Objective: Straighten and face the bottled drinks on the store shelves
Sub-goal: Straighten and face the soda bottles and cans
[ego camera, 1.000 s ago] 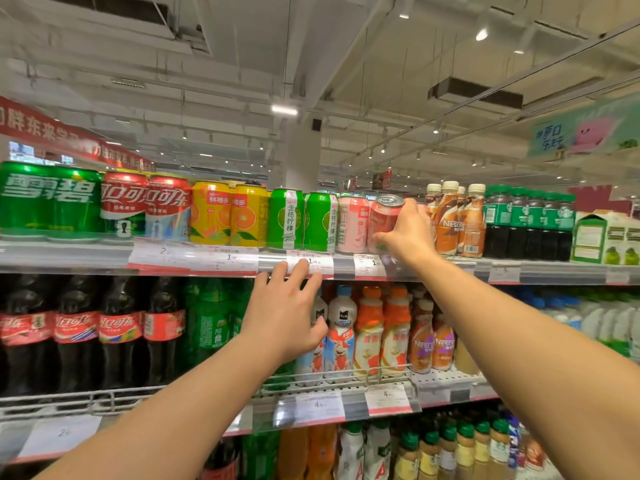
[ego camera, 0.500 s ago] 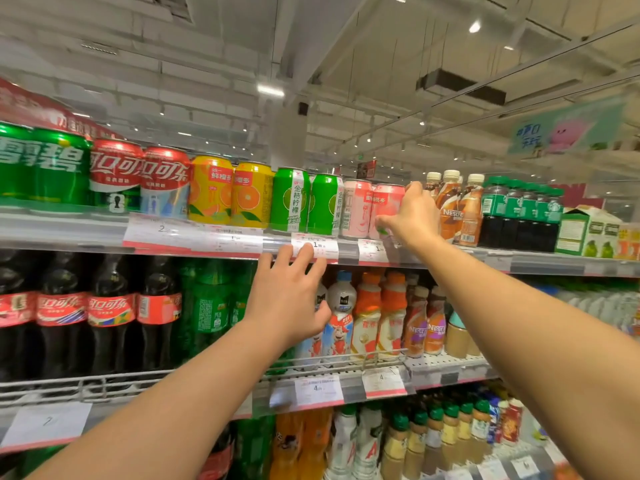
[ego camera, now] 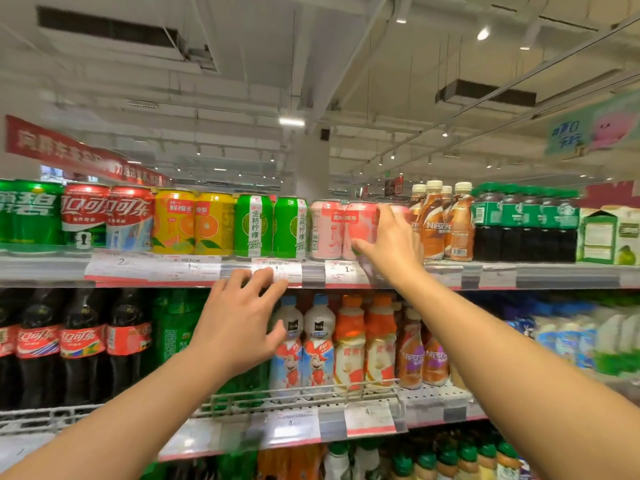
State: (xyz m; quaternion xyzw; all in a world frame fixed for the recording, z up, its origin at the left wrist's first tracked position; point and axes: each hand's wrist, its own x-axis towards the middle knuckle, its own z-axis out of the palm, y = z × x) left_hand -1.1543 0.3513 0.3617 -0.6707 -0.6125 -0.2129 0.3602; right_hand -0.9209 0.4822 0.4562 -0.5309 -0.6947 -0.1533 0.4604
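One upright pink can (ego camera: 358,230) gripped, apparently, by right hand (ego camera: 391,247) on top shelf (ego camera: 554,273); left hand (ego camera: 235,327) lower-left, fingers spread, holding nothing.

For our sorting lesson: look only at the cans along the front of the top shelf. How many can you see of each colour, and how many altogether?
Dark green cans: 2, the left one cut off by the frame
Red cans: 2
Yellow cans: 2
Light green cans: 2
Pink cans: 2, the right one held by the right hand
Total: 10
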